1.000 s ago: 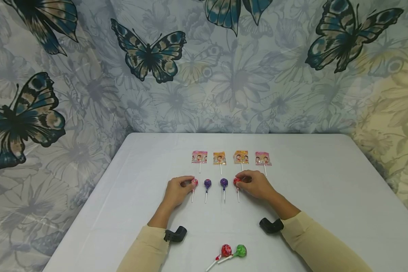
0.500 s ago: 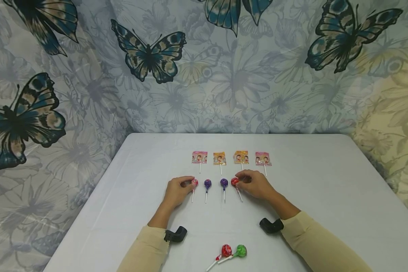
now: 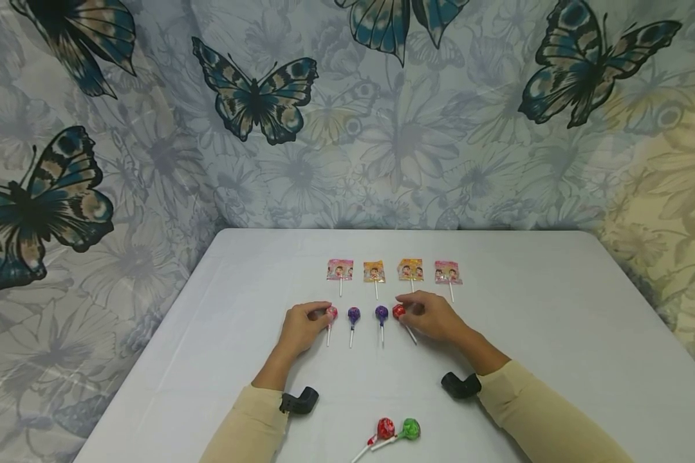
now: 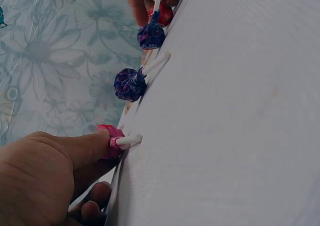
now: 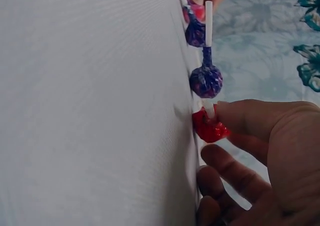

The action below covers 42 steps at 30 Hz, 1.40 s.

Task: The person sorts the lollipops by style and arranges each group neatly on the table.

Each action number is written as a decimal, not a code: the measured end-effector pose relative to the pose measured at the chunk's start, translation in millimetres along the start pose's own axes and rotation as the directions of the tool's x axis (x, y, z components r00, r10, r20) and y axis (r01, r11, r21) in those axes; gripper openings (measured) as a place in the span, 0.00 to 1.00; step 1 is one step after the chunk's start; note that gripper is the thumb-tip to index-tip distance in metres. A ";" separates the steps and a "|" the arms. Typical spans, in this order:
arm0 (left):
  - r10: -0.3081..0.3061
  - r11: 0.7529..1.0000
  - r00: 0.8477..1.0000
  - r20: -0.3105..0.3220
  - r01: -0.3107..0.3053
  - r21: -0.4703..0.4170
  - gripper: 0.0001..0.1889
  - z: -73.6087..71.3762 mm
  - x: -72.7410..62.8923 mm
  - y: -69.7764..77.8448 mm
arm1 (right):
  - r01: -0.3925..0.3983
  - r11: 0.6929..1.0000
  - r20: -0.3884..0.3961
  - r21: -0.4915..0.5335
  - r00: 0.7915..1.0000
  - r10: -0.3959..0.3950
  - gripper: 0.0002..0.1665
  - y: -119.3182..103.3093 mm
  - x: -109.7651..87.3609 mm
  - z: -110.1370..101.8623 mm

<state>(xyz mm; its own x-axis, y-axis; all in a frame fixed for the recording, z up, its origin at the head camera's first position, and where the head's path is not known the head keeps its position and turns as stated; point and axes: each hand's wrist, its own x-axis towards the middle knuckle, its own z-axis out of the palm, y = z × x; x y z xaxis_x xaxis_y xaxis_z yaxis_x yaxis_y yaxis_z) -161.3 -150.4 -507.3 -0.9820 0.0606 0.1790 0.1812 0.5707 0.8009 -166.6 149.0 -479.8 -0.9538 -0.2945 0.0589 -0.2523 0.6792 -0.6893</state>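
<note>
At the left end of a row of lollipops, my left hand (image 3: 301,326) pinches a pink-red lollipop (image 4: 114,140) by its head between thumb and fingers. Two purple lollipops (image 3: 354,315) lie in the middle of that row, heads away from me. My right hand (image 3: 434,316) holds a red lollipop (image 5: 210,126) at the right end, its thumb against the wrapped head. In the head view this red lollipop's stick slants toward the lower right, while the others' sticks point roughly toward me. The red head sits close beside the right purple one.
Behind the row lie flat-wrapped lollipops in pink (image 3: 340,270) and orange (image 3: 374,272) packets, several in a line. Near the front, a red-and-white lollipop (image 3: 385,428) and a green lollipop (image 3: 410,429) lie with sticks crossed on the white table (image 3: 533,308). A butterfly-patterned wall stands behind.
The red lollipop under my right hand has shifted slightly left and its stick has swung to the right. My right fingertips moved a little left with it. The left hand stays put.
</note>
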 end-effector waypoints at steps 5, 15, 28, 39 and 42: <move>-0.003 1.000 1.000 0.003 0.003 0.005 0.12 0.0 -1.2 -1.2 | -0.040 0.999 -0.005 -0.030 0.999 0.040 0.16 -3.0 -0.1 0.9; -0.007 1.000 1.000 -0.002 0.007 0.006 0.12 -0.5 -1.2 -1.5 | -0.061 0.998 -0.046 -0.012 0.997 0.061 0.15 -3.1 1.0 -0.6; -0.004 1.000 1.000 -0.003 0.004 0.011 0.12 -1.3 0.4 0.1 | -0.075 0.997 -0.052 -0.006 0.996 0.074 0.18 -0.5 2.2 -0.7; -0.001 1.000 1.000 -0.003 0.001 0.004 0.12 -0.1 0.3 0.3 | -0.068 0.996 -0.092 0.053 0.993 0.073 0.19 -3.3 -7.7 -10.8; 0.008 1.000 1.000 -0.002 -0.008 0.004 0.12 -0.3 0.7 0.9 | -0.034 0.998 -0.114 0.045 0.993 0.039 0.19 -6.1 -13.6 -14.9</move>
<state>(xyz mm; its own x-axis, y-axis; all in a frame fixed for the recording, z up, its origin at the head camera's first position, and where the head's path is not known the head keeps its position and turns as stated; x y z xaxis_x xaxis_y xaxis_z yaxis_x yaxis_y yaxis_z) -161.8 -150.1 -506.3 -0.9805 0.0635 0.1862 0.1885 0.5738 0.7970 -154.6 158.8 -465.6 -0.9753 -0.1888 0.1143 -0.2120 0.6576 -0.7229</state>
